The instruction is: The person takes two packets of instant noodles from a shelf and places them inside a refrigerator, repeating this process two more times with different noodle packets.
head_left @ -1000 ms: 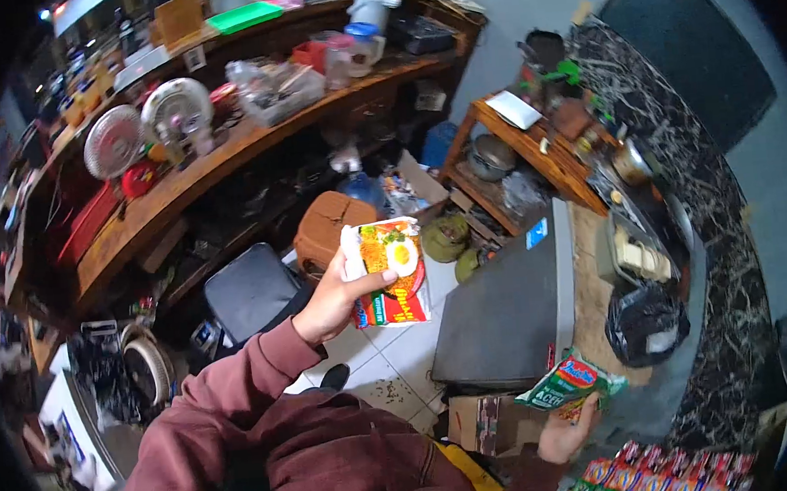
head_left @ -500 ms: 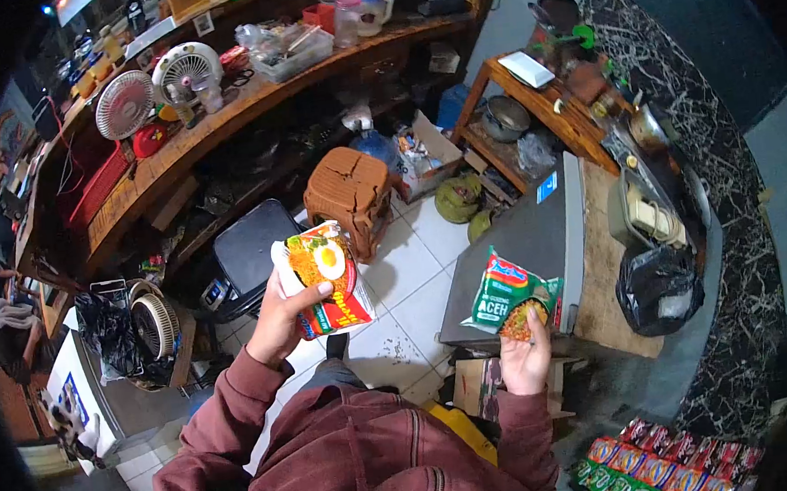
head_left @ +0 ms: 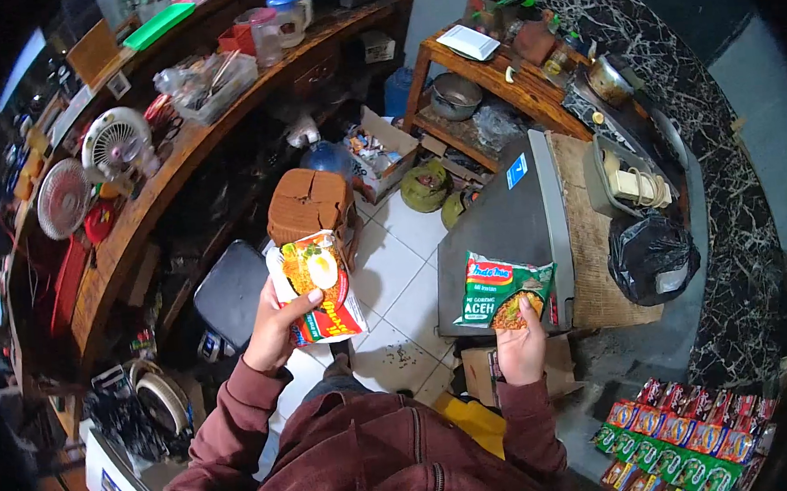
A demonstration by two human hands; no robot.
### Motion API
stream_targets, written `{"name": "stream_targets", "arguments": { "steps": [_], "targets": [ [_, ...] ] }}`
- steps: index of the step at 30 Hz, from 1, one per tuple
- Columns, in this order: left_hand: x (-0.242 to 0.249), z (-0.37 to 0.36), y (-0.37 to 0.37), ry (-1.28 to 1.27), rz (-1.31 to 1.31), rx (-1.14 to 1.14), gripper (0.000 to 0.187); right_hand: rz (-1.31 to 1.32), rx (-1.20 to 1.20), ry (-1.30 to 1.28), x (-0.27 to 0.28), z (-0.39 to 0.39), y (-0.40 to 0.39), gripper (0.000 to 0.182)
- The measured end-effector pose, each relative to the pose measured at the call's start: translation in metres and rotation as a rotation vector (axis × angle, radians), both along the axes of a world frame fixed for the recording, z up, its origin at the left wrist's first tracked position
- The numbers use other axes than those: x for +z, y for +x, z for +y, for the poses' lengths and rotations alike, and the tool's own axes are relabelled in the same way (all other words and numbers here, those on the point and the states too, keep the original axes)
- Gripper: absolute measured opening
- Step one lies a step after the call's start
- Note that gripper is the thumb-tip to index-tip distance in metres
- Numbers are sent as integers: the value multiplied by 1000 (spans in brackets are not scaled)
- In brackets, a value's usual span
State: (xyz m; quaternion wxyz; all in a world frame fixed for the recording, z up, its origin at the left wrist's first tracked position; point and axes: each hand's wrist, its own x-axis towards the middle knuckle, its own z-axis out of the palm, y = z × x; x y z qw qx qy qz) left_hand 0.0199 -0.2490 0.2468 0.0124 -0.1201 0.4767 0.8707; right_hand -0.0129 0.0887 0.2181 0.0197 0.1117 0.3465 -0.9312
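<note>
My left hand (head_left: pixel 276 325) grips a red and white noodle packet (head_left: pixel 331 291) with a fried egg pictured on it, thumb across its front. To the right, my right hand (head_left: pixel 521 351) pinches the lower edge of a green noodle packet (head_left: pixel 483 287) marked "ACEH". Both packets are held upright, fronts toward me and apart from each other. The green one is in front of a grey fridge-like box (head_left: pixel 493 229); behind the red one stands a brown plastic stool (head_left: pixel 310 201).
A curved wooden counter (head_left: pixel 212 135) with fans and containers runs along the left and back. A wooden shelf (head_left: pixel 547 98) and a black bag (head_left: pixel 653 259) are at the right. Rows of colourful sachets (head_left: pixel 681 435) lie at lower right. White floor tiles (head_left: pixel 386 273) show centrally.
The view has turned to the right, so the surroundings appear shifted left. The green packet is more level and faces me more squarely. Both hands keep hold of their packets.
</note>
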Motion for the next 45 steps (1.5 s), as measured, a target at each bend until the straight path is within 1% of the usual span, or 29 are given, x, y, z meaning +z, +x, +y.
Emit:
{"name": "stream_targets", "arguments": {
  "steps": [2,4,7,9,12,14,18,24,27,28,33,37,39,45],
  "targets": [
    [0,-19,-23,-33,-21,44,48,-22,-64,36,0,-12,-13,30],
    [-1,-45,-47,12,-17,29,53,-50,-114,36,8,-31,-28,27],
    [3,-82,-81,-33,9,54,53,-43,-125,53,13,-53,-51,22],
    [8,-98,-99,-51,38,67,52,-43,-134,53,13,-65,-66,22],
    [12,-112,-117,-44,30,43,51,-21,-151,72,20,-83,-79,23],
    [10,-115,-127,-32,25,19,51,-54,-174,90,24,-90,-84,23],
    [2,-106,-146,-10,13,-16,52,-59,-194,112,15,-87,-93,24],
    [-5,-82,-176,6,-7,-112,54,-83,-214,62,9,-73,-116,23],
    [-9,-67,-199,-22,-7,-138,56,-84,-202,30,3,-61,-138,23],
    [-9,-61,-208,-35,-15,-148,56,-76,-162,18,1,-55,-147,23],
    [0,-27,-257,-77,-18,-149,54,-43,-81,-17,-4,-19,-199,27],
    [10,-6,-289,-111,-18,-121,54,-20,-77,-19,6,5,-241,28],
    [12,2,-300,-136,-21,-95,54,33,-60,-9,10,15,-258,29],
    [11,23,-321,-224,-55,-87,56,-35,-60,-12,-11,38,-282,32]
  ]
}}
